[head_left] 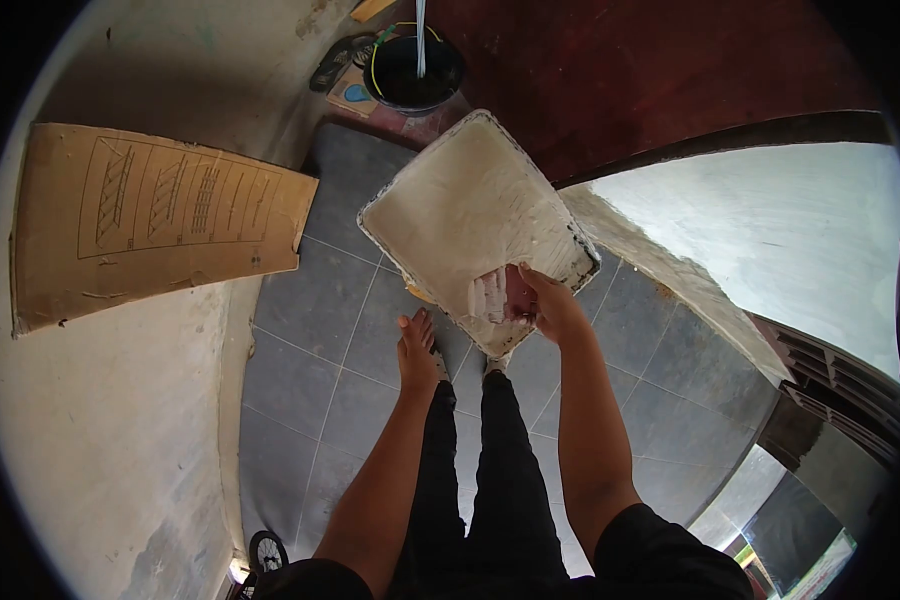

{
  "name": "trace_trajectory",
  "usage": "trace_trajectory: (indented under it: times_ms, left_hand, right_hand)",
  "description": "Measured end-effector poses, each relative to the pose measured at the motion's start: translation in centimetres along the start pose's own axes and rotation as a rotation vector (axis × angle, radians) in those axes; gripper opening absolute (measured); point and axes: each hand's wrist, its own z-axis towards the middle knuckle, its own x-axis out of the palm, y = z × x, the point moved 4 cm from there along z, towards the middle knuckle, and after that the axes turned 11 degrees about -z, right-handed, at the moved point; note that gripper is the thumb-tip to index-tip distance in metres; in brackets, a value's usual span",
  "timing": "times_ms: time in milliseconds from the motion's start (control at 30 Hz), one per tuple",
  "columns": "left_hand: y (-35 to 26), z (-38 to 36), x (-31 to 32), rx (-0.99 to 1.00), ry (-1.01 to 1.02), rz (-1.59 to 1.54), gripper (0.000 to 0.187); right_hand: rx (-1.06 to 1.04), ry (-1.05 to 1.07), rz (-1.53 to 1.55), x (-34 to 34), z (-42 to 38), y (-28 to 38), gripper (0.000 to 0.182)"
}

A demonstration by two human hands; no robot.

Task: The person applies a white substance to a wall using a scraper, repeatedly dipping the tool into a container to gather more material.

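Note:
A square tray [450, 190] with a thick layer of pale plaster-like paste lies in the middle of the view, tilted like a diamond. My right hand [543, 300] is closed around a reddish-brown flat scraper [518, 294] at the tray's near right part, and white paste coats the scraper's left side. Just outside the tray's lower left edge is my left hand [417, 350], its fingers apart and nothing in it.
Cardboard with printed drawings [160, 215] leans at the left wall. A black bucket [415, 75] with a yellow handle stands beyond the tray, beside sandals [342, 62]. Grey floor tiles [300, 330] lie below. Louvred wood [840, 375] is at right, a wheel [267, 551] lower left.

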Motion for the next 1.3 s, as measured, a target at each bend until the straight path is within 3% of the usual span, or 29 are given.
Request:
trace_trajectory:
  times_ms: [167, 467, 767, 900, 1300]
  left_hand:
    - [0.3, -0.3, 0.0, 0.013, -0.03, 0.009, 0.104]
    - [1.9, 1.1, -2.4, 0.029, -0.097, 0.049, 0.109]
    - [1.1, 0.8, -2.1, 0.131, -0.035, 0.103, 0.103]
    - [1.2, 0.9, -1.9, 0.176, -0.025, 0.105, 0.1]
    - [-0.8, -0.4, -1.4, 0.24, -0.03, 0.112, 0.097]
  right_hand:
    - [-0.003, -0.009, 0.246, -0.1, -0.4, -1.5, 0.035]
    - [-0.014, 0.034, 0.439, 0.5, -0.5, -3.4, 0.039]
    - [-0.175, 0.039, 0.439, 1.1, -2.5, -0.9, 0.039]
    - [-0.102, -0.029, 0.429, 0.6, -0.8, -2.8, 0.04]
    - [-0.161, 0.113, 0.56, 1.3, -3.3, -2.6, 0.045]
